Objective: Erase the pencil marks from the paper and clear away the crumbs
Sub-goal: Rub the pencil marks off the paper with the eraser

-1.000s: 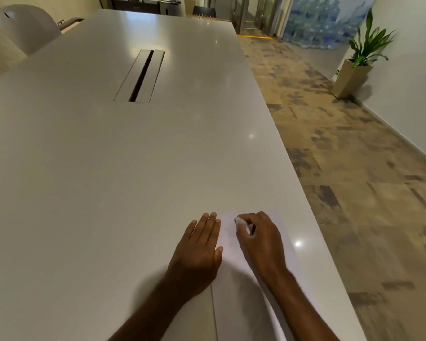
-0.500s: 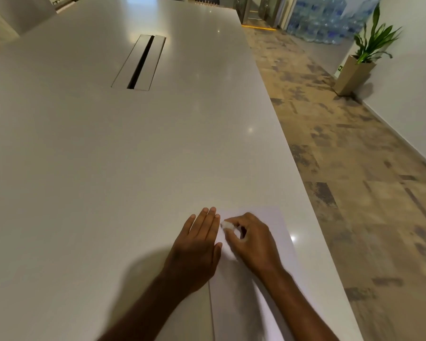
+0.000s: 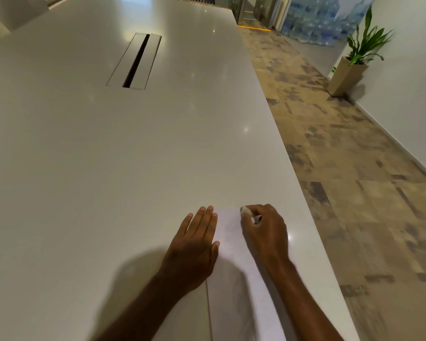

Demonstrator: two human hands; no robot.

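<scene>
Rubbing is under way, as far as we can judge: our right hand (image 3: 265, 232) has its fingers curled round a small white eraser (image 3: 245, 209), pinching it so that its tip meets the far edge of the sheet of paper (image 3: 229, 239). Our left hand (image 3: 194, 244) lies flat with its fingers straight and close together, palm down on the tabletop (image 3: 108, 168), its thumb side touching the paper's left edge as if to keep the sheet from sliding.

The paper lies near the tabletop's right edge, running from the hands back toward us, with the right forearm crossing over its near part. We see only faint grey smudging on the open strip between the two hands; whether that is pencil or shadow we cannot tell, and no clear marks show. Crumbs are too small to make out.

So we judge the erasing to be in progress, with how much remains unclear. The sweeping away of crumbs is, by our reckoning, not yet begun, since one hand is holding the eraser and the other is steadying the sheet.
</scene>
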